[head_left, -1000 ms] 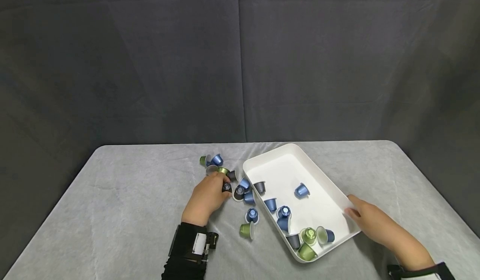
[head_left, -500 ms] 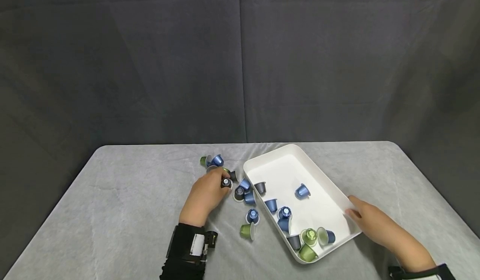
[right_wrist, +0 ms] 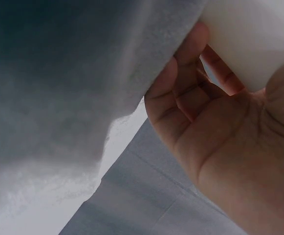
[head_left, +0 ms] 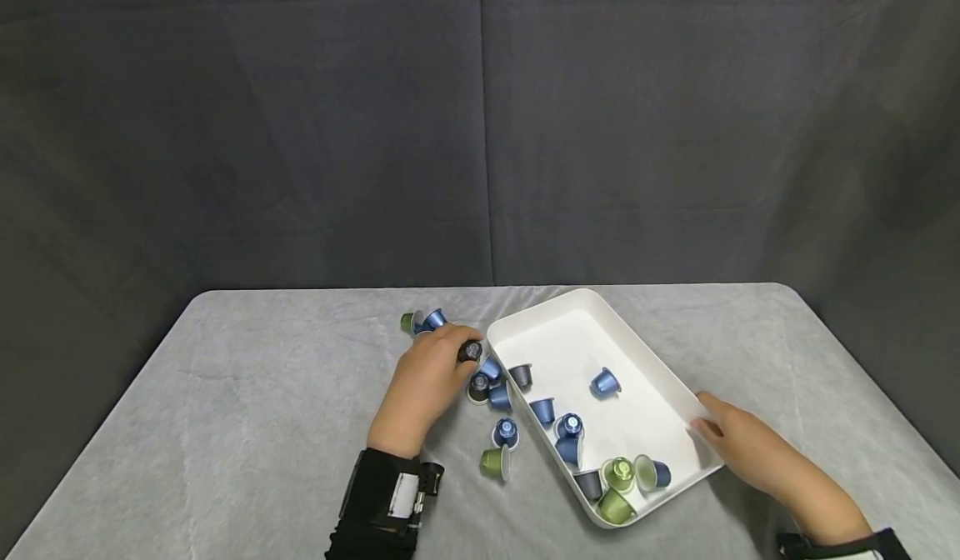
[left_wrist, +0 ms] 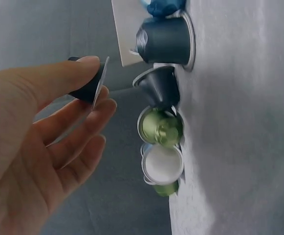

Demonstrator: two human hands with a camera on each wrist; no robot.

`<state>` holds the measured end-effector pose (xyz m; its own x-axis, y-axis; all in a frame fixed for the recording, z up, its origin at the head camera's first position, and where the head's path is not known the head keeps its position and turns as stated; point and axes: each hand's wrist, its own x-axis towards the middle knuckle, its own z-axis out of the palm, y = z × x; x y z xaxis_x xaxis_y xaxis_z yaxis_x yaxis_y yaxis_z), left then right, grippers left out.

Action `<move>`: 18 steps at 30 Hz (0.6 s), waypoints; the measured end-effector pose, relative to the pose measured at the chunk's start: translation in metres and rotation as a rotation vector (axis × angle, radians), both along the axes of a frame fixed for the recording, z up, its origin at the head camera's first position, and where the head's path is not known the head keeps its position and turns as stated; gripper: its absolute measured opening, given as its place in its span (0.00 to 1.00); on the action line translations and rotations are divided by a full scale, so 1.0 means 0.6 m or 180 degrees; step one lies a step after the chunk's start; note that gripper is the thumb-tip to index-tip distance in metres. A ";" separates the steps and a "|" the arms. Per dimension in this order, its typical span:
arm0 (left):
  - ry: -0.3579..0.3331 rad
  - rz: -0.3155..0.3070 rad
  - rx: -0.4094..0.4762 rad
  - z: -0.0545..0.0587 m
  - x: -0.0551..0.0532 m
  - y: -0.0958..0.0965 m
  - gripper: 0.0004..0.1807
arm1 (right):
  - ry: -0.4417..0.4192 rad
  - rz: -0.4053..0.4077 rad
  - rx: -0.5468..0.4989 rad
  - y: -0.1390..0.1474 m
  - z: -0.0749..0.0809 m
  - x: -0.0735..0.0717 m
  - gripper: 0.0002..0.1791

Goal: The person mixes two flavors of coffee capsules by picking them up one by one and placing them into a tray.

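Note:
My left hand (head_left: 429,374) pinches a black coffee capsule (head_left: 470,350) between thumb and fingers, beside the left edge of the white tray (head_left: 637,352). In the left wrist view that capsule (left_wrist: 87,90) is clear of the table, its pale lid facing the loose capsules. My right hand (head_left: 746,443) grips the tray's right wall, thumb over the rim; in the right wrist view the fingers (right_wrist: 181,93) curl by the tray's outer side. Inside the tray lie several blue, dark and green capsules, among them a blue capsule (head_left: 604,382) on its side.
Loose capsules lie left of the tray: a black capsule (head_left: 478,387) upright, a green capsule (head_left: 494,462) on its side, a blue capsule (head_left: 505,432) and others near the left hand. A grey cloth covers the table (head_left: 247,427); a dark curtain (head_left: 337,127) hangs behind.
My left hand has lifted the black capsule from among the loose ones and carried it right and slightly away, towards the tray's left edge. The right hand and tray look unmoved.

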<state>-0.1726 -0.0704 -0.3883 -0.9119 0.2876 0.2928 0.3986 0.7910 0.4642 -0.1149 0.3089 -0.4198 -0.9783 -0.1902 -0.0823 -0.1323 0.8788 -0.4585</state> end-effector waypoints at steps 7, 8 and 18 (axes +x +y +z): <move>0.0019 -0.0150 -0.0197 0.009 0.008 0.031 0.22 | -0.0019 -0.0003 0.0015 0.003 -0.001 -0.002 0.10; 0.0049 -0.0176 -0.0219 0.010 0.009 0.035 0.22 | -0.0010 -0.0001 0.0016 0.003 -0.001 -0.001 0.10; 0.0306 -0.0412 -0.0497 0.022 0.028 0.059 0.18 | -0.0010 -0.0003 -0.0014 0.001 -0.002 -0.002 0.13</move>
